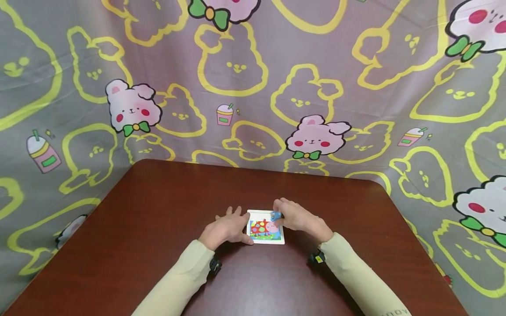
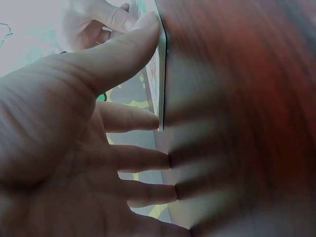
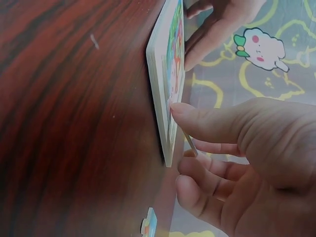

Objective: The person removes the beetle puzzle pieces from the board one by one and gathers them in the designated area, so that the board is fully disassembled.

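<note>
A small white-framed jigsaw puzzle [image 1: 266,236] lies flat on the table, its picture showing a red spotted creature with a pink face. The upper strip of its frame is bare white. My left hand [image 1: 228,227] rests at the puzzle's left edge, fingers spread and fairly straight, with the thumb on the near left corner. Over the far right corner, my right hand [image 1: 298,217] pinches a blue puzzle piece [image 1: 275,215]; in the right wrist view the thin piece [image 3: 189,143] stands tilted, edge-on, between thumb and fingers. My right fingertips partly cover that corner.
Another small coloured piece [image 3: 150,223] lies on the tabletop beyond the puzzle's end in the right wrist view. The brown wooden table [image 1: 178,188] has rounded far corners. A patterned cloth [image 1: 253,101] hangs behind and around it.
</note>
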Tool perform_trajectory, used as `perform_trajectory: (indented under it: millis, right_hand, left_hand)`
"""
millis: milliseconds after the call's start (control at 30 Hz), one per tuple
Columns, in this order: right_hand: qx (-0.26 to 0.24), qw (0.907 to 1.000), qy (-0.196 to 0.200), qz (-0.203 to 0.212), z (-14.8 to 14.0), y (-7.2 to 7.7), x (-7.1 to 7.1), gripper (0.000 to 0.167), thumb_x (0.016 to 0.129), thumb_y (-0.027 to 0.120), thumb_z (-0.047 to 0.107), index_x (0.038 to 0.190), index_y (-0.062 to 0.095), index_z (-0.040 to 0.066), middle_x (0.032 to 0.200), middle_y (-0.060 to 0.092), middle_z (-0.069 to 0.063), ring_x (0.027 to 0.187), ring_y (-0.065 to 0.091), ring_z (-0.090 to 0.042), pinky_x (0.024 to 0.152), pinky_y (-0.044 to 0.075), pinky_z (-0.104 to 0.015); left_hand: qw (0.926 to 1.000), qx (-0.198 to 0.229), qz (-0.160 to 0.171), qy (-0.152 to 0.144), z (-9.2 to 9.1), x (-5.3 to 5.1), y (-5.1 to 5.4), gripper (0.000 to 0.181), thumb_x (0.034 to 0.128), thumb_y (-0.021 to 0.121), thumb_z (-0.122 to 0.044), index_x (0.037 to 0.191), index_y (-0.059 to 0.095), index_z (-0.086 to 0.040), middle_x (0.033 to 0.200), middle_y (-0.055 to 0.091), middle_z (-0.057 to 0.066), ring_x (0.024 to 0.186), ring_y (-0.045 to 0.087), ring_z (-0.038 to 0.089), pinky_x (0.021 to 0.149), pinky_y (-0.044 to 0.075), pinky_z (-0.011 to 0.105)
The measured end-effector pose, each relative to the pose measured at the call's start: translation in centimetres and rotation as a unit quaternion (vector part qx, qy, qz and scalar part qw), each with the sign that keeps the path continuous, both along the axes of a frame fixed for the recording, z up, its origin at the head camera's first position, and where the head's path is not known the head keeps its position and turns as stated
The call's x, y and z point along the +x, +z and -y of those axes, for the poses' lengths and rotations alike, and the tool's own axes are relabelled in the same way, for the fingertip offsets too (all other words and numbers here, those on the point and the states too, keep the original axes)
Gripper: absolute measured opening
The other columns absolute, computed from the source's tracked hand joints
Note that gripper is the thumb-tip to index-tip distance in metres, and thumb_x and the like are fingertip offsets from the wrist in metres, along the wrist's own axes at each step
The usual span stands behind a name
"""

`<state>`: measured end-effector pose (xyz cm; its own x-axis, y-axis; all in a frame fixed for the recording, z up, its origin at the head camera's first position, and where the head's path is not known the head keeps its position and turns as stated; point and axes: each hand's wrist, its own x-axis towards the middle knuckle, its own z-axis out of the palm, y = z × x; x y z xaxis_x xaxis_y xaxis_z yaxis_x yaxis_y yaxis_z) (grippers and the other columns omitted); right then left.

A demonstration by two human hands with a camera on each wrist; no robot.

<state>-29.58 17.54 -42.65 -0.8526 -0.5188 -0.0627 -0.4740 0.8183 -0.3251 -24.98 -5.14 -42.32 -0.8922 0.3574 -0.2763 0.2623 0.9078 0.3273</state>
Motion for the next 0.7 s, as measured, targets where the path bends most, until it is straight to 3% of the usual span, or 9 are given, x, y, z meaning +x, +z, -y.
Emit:
perform_trajectory:
  millis: [467,700]
  right_hand:
    - [-0.004,0.9997,-0.006,-0.022,-0.31,-0.33,0.43,0.033,0.080,0.081,0.021,0.105,0.063,0.011,0.098,0.061,-0.002,0.079,0.053,-0.014,0.069,0.048,-0.029]
    - [-0.023,0.9990,0.015,-0.034,-0.19,-0.44,0.37,0.032,0.082,0.080,0.018,0.106,0.059,0.012,0.097,0.060,-0.002,0.079,0.053,-0.013,0.069,0.048,-0.028]
  left_hand:
    - [1.0000,-0.002,-0.002,-0.006,0.12,0.25,-0.03,0.088,0.0810,0.076,-0.050,0.150,0.039,-0.010,0.159,0.027,0.024,0.146,0.020,0.050,0.104,0.026,0.076]
    - [1.0000,0.001,0.000,-0.002,0.19,0.33,0.06,0.087,0.0813,0.076,-0.049,0.150,0.039,-0.010,0.159,0.027,0.024,0.146,0.019,0.050,0.105,0.026,0.075]
